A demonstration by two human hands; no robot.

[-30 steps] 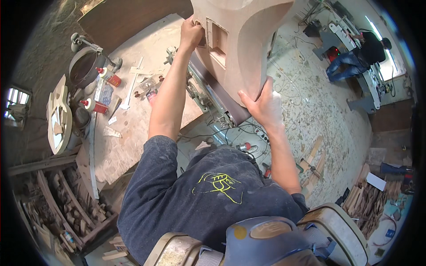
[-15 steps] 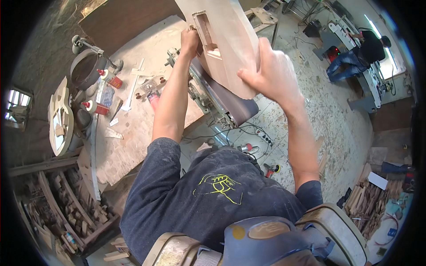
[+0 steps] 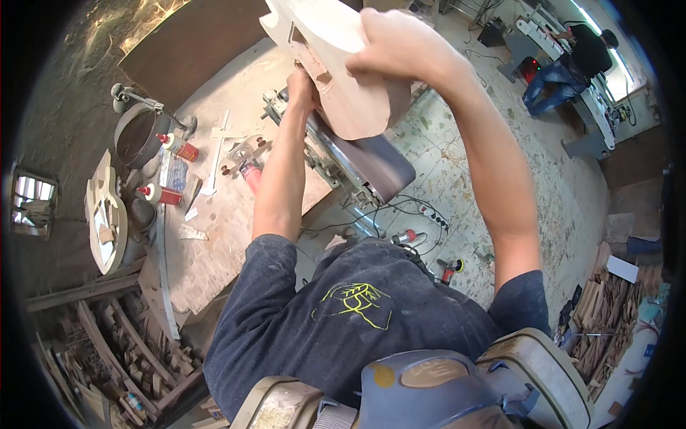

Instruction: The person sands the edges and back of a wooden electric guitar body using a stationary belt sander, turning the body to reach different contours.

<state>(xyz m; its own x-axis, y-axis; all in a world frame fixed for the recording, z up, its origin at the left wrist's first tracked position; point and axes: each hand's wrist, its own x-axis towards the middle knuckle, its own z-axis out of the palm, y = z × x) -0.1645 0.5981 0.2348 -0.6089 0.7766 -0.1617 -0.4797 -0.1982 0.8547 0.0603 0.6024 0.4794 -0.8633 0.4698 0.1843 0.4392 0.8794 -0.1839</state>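
A pale wooden guitar body point(image 3: 354, 107) with a routed cavity is held up above a belt sander point(image 3: 379, 168) at the top of the view. On its left edge my left hand point(image 3: 301, 89) is closed, its fingertips partly hidden by the wood. My right hand point(image 3: 400, 46) grips the right side, thumb on the upper face and fingers hidden behind. Beneath the wood the dark sanding belt looks blurred along its length. Whether the body touches the belt cannot be made out.
On the dusty workbench point(image 3: 214, 264) at left stand two red-and-white glue bottles point(image 3: 179, 146) and a lamp point(image 3: 136, 100). Another guitar body point(image 3: 107, 214) leans beyond. Cables and power tools point(image 3: 450, 270) lie on the floor. A person point(image 3: 575, 71) works at far right.
The guitar body has turned and tilted above the sander, its lower end shifting left and up. My right hand has moved up and left along its edge; my left hand has barely moved.
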